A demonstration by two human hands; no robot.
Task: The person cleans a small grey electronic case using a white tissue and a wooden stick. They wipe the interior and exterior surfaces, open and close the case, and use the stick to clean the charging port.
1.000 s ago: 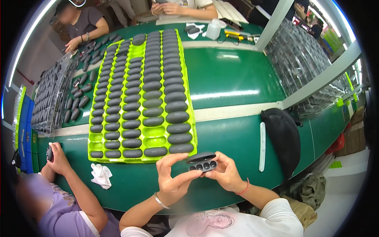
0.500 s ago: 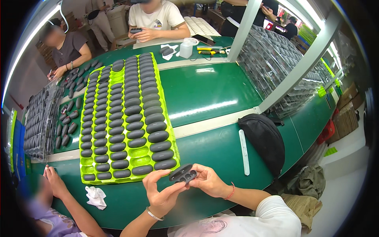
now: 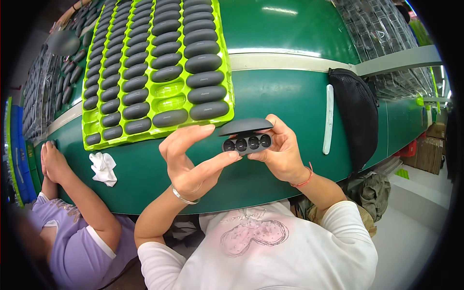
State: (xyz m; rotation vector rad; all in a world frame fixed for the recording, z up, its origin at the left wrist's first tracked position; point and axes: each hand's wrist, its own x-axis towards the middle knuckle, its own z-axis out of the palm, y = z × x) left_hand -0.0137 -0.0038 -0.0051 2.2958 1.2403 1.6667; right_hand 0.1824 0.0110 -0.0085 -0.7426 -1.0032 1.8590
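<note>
A dark grey earbud charging case [image 3: 245, 143] is held in front of me with its lid raised, showing several round black wells or earbud ends inside. My right hand [image 3: 285, 152] grips the case at its right end, thumb in front and fingers behind. The thumb of my left hand [image 3: 193, 162] touches the lower left edge of the case. My left index finger is stretched toward the left end of the lid, slightly apart from it, so that hand is spread open.
A lime-green tray [image 3: 231, 104] holds rows of closed dark cases, with a few bare slots. A crumpled white cloth [image 3: 103, 169] lies before it. To the right are a pale flat strip [image 3: 328, 119] and a black mesh bag [image 3: 356, 118]. A co-worker's hands [image 3: 53, 162] rest at the left.
My view has tilted down, so the tray and bench appear higher. The case has turned, so its inside now faces me. Two neighbouring tray slots now show bare instead of one.
</note>
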